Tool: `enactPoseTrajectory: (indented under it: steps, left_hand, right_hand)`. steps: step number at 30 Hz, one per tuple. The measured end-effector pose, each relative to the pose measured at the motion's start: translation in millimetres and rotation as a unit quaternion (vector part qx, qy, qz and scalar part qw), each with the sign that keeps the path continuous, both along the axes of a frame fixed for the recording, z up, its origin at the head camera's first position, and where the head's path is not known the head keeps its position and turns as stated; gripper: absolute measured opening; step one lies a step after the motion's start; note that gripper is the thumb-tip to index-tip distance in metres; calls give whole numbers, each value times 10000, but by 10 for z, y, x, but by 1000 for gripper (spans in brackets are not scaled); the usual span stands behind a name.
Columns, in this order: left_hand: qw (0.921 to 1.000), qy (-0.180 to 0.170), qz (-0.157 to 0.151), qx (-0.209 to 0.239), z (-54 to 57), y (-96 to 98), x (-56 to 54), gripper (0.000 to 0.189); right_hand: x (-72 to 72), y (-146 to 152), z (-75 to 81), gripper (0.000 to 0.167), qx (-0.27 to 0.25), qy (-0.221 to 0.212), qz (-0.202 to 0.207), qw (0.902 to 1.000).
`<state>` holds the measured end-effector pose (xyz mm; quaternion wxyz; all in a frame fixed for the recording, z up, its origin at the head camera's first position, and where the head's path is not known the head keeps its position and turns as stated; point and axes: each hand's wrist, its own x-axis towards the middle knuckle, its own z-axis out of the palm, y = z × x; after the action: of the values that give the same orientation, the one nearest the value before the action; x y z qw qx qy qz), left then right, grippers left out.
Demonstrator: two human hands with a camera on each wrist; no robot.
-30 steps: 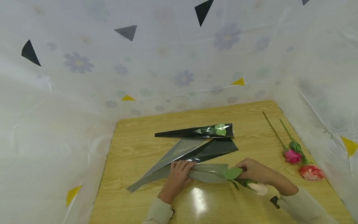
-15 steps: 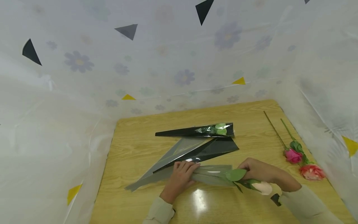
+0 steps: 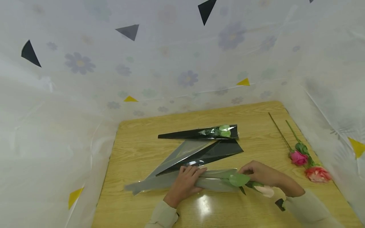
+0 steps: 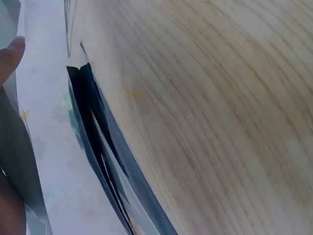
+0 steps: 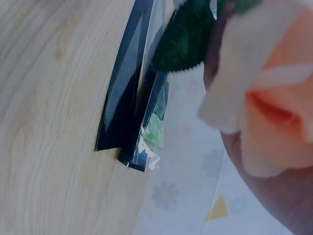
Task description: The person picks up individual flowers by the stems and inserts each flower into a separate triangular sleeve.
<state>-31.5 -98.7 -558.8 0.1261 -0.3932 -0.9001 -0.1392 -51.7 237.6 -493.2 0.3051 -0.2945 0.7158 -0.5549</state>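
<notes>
My left hand (image 3: 185,182) grips a translucent grey flower sleeve (image 3: 215,184) around its middle, thumb on the near side and fingers on the far side. The sleeve lies low over the table, its wide mouth facing right. At that mouth my right hand (image 3: 260,173) pinches a pale peach rose (image 3: 265,191) just below its bloom. A broad green leaf (image 3: 239,179) of the rose overlaps the sleeve's mouth, and its stem runs left inside the sleeve. Close up in the right wrist view, the peach bloom (image 5: 274,93) covers much of that hand.
Beyond my hands lies a black sleeve (image 3: 182,134) holding a pale green rose (image 3: 225,131). Nearer are another black sleeve (image 3: 225,150) and a grey sleeve (image 3: 176,155), overlapping. A pink rose (image 3: 298,158) and a coral rose (image 3: 317,174) lie at the table's right edge.
My left hand has shifted slightly right and toward me along with the sleeve, whose narrow end now shows farther left. The right hand still pinches the rose, with only small movement.
</notes>
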Motion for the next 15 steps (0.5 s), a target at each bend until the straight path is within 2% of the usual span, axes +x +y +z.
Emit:
enactPoseTrajectory:
  steps: [5,8,15]
  left_hand:
    - [10000,2,73,53,-16,3,10,93]
    - [9999,-73,83,69,-17,5,10,94]
    - [9999,2,106,111,-22,7,-1,94]
  right_hand:
    - [46,-54,19,10,695,143,-791,9943]
    - [71,-97,50,3,912,272,-1078,9896]
    - [112,-176,89,13,1031,507,-1281,9851]
